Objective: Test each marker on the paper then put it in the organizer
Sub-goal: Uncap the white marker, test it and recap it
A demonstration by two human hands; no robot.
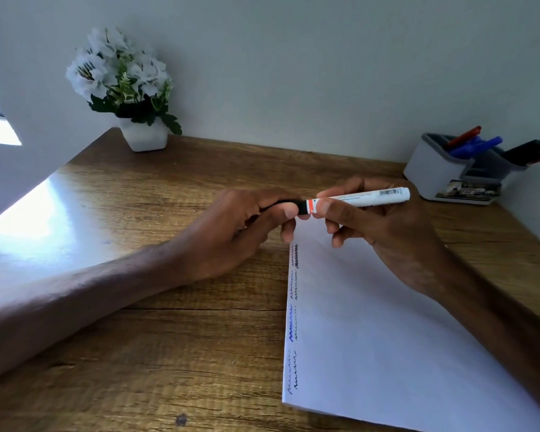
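Note:
A white marker (368,197) with an orange ring and a black cap (289,204) is held level above the paper's far corner. My right hand (384,226) grips the white barrel. My left hand (231,229) is closed around the black cap, which sits on the marker's left end. The white paper (387,338) lies on the desk with several wavy test lines in black, blue and brown along its left edge. The grey and white organizer (440,173) stands at the back right with red, blue and black markers in it.
A white pot of white flowers (138,98) stands at the back left against the wall. The wooden desk (169,353) meets walls behind and to the right. Bright sunlight falls on its left side.

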